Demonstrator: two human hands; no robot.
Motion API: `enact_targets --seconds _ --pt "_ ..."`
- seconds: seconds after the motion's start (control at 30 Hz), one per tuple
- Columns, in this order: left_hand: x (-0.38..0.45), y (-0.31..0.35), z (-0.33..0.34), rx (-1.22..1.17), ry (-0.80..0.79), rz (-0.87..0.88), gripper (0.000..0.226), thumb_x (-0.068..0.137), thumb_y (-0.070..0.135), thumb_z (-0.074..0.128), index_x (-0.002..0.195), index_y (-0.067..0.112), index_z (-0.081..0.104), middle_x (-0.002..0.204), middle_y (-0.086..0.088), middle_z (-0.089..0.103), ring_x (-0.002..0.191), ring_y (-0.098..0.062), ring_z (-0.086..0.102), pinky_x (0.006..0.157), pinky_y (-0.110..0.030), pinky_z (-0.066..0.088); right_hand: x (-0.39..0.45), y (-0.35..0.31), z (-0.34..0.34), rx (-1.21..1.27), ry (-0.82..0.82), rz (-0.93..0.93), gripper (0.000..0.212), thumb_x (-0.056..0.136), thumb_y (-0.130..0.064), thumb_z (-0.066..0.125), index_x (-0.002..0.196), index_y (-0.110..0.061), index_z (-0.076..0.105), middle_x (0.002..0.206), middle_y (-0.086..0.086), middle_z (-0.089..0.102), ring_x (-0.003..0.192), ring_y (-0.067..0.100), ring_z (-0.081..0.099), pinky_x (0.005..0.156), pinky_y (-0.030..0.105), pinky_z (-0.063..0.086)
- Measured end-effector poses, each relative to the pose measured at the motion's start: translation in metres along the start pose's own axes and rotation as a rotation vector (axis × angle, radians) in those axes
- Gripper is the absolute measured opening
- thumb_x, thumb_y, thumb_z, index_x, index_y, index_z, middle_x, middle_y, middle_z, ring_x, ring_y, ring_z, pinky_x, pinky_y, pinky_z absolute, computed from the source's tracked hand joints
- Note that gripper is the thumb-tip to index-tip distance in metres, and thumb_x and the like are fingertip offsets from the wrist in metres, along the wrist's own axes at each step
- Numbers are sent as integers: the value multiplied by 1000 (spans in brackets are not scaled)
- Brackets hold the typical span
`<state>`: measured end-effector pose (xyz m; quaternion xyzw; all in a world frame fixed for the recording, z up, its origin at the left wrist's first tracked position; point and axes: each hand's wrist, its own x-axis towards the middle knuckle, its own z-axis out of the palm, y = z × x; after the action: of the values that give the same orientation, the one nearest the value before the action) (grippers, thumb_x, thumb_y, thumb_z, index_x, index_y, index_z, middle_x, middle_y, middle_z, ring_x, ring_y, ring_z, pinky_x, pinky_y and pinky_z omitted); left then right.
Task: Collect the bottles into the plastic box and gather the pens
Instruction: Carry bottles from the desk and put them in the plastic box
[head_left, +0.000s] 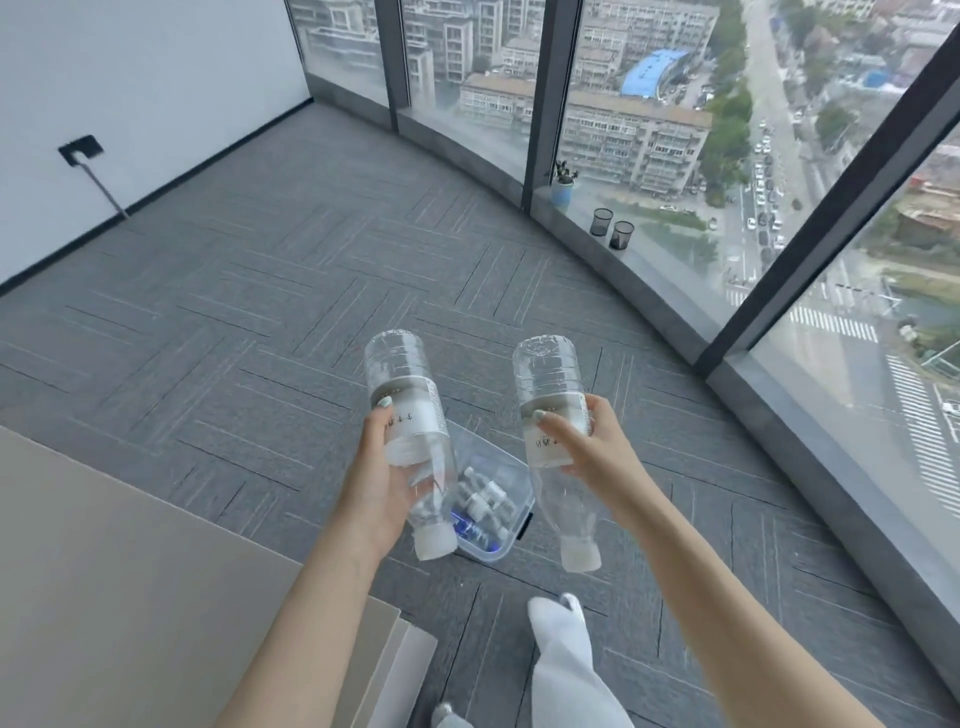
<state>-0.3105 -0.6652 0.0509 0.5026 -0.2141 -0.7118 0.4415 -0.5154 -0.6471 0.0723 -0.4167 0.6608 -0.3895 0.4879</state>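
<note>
My left hand (376, 486) grips a clear plastic bottle (402, 395) around its white label, cap pointing toward me. My right hand (592, 447) holds a second clear bottle (550, 384) the same way, cap down near my leg. Both bottles hang in the air above a clear plastic box (511, 512) that stands on the grey carpet between my arms. Several small bottles with white caps lie inside the box. Two dark mesh pen cups (612, 228) stand on the window sill at the upper right. No pens are visible.
A beige table top (119, 561) fills the lower left. A small potted plant (562, 184) sits on the sill beside the pen cups. Tall windows curve along the right. My white-trousered leg (563, 660) is below the box.
</note>
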Motion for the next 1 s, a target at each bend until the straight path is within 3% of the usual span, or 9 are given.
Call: enact_targets --seconds 0.07,0.17,0.3,0.5,0.63,0.77,0.83,0.9,1.0 --pt "19 1 10 12 26 14 42 88 52 45 110 18 56 94 -11 63 84 -24 61 68 -34 46 28 2 -5 -13 -26 5 50 84 -36 65 124 -20 40 109 -4 57 86 4 61 69 21 51" --pt "45 -2 23 20 78 31 68 75 63 51 126 18 50 114 -15 64 95 -27 63 74 -38 51 71 4 -15 -38 -99 37 51 84 -37 64 125 -21 39 106 -7 57 89 4 60 73 23 50" --pt "83 -6 42 -13 201 31 76 72 50 59 135 12 40 110 -14 61 78 -20 65 62 -32 50 134 0 -31 -94 -204 54 53 84 -38 64 126 -20 38 102 -6 58 88 7 62 79 30 52" --pt "117 -34 62 -138 402 -10 55 87 40 53 133 11 44 110 -14 61 76 -21 61 65 -32 47 211 23 -37 -176 -346 119 51 84 -36 65 125 -20 40 103 -5 59 88 8 62 77 29 52" --pt "137 -62 46 -188 560 -23 44 90 34 50 127 11 45 95 -9 60 70 -19 59 59 -29 48 248 73 -19 -286 -417 164 49 82 -39 66 123 -21 46 108 -6 60 90 6 61 68 24 46" --pt "170 -95 24 -224 640 -34 17 90 31 48 102 19 55 86 -4 59 69 -16 57 58 -27 44 288 139 9 -375 -487 232 56 80 -42 67 128 -22 48 110 -5 62 90 9 61 71 26 48" --pt "188 -119 15 -249 649 -45 12 89 31 49 92 20 54 79 -3 58 60 -13 57 56 -25 43 309 173 25 -431 -529 290 67 78 -45 68 135 -19 42 119 -3 59 97 14 61 82 33 51" --pt "206 -144 4 -279 677 -65 22 86 33 53 101 17 50 81 -5 60 55 -12 60 53 -26 47 331 208 43 -503 -561 330 80 75 -52 68 139 -18 35 130 -1 52 107 18 57 93 41 48" --pt "229 -185 -14 -302 703 -98 26 90 30 51 111 16 49 88 -7 62 64 -16 63 58 -29 50 361 256 72 -553 -578 361 88 72 -56 68 141 -17 31 131 1 50 88 11 53 80 32 47"
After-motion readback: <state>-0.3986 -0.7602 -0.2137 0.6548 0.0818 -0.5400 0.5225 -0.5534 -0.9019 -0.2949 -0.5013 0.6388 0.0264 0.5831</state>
